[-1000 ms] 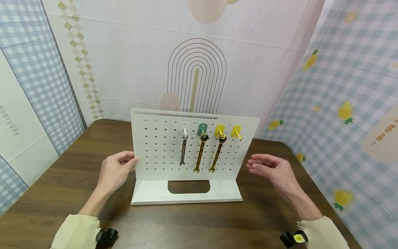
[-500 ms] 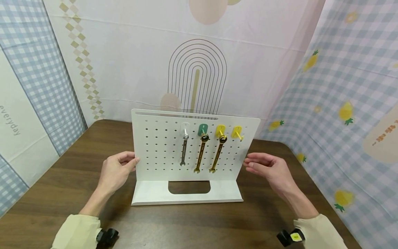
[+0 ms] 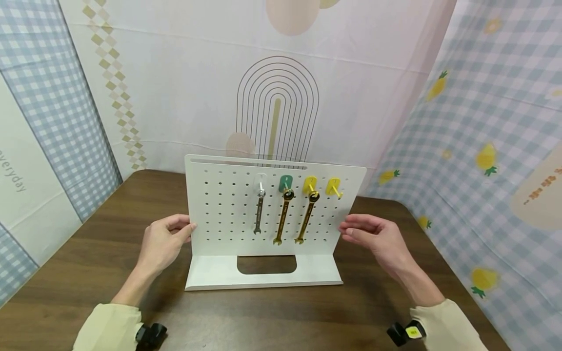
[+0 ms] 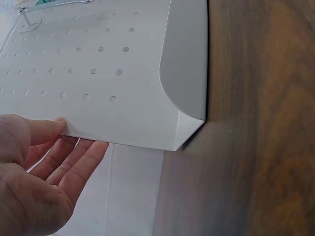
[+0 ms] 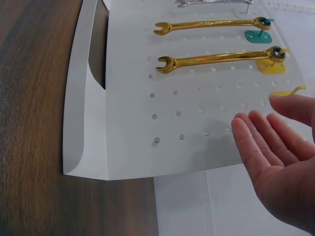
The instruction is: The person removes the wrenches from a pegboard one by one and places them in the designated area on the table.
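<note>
A white pegboard stands upright on its base. My left hand pinches its left edge, with the thumb on the front face and the other fingers behind the edge. At the right edge, my right hand has its fingers extended and holds nothing; whether it touches the board is unclear. A silver combination wrench hangs by its ring end from a clear hook. One gold combination wrench hangs from a green hook, another gold wrench from a yellow hook.
A second yellow hook at the far right of the row bears nothing. Under the pegboard is a brown wooden table. Behind it hangs a white patterned cloth, with a checked cloth along the right side.
My right hand has moved left, closing in on the pegboard's right edge. The left hand keeps its place on the left edge, and the wrenches hang as before.
</note>
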{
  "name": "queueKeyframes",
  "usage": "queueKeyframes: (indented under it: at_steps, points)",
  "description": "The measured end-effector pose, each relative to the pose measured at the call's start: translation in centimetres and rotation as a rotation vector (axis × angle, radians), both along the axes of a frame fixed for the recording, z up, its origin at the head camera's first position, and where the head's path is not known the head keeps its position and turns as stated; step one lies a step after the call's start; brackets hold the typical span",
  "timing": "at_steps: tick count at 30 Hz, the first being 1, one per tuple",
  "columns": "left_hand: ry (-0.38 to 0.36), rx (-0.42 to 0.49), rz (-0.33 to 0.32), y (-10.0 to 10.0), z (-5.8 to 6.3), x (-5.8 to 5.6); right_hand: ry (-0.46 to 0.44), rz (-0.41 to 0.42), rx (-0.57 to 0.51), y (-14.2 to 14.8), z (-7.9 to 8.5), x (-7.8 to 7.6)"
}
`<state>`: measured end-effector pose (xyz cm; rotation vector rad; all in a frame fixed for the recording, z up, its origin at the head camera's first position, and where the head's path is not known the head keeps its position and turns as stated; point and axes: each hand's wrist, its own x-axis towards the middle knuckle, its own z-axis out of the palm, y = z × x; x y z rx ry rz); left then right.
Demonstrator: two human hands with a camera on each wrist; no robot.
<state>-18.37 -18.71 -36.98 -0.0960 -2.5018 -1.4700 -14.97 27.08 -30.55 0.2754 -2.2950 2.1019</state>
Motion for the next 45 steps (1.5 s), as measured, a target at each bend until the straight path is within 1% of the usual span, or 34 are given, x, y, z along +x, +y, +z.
queueKeyframes:
  at_steps: [9, 17, 28, 34, 45]
  points:
    - [0.002, 0.01, -0.002, 0.0, 0.1, 0.0, -0.005, -0.017, 0.05, -0.5, 0.0, -0.2]
    - [0.008, 0.002, -0.001, 0.0, 0.1, 0.0, -0.015, -0.007, 0.04, -0.9, -0.1, -0.4]
    - [0.011, -0.005, 0.005, 0.0, 0.1, 0.0, 0.01, 0.014, 0.031, -1.5, -0.3, -0.8]
    - [0.008, 0.0, 0.007, 0.0, 0.1, 0.0, 0.002, 0.009, 0.024, -2.0, -0.5, -1.1]
    - [0.017, -0.001, 0.006, 0.0, 0.0, 0.1, -0.001, 0.0, 0.058, -3.0, -0.5, -1.4]
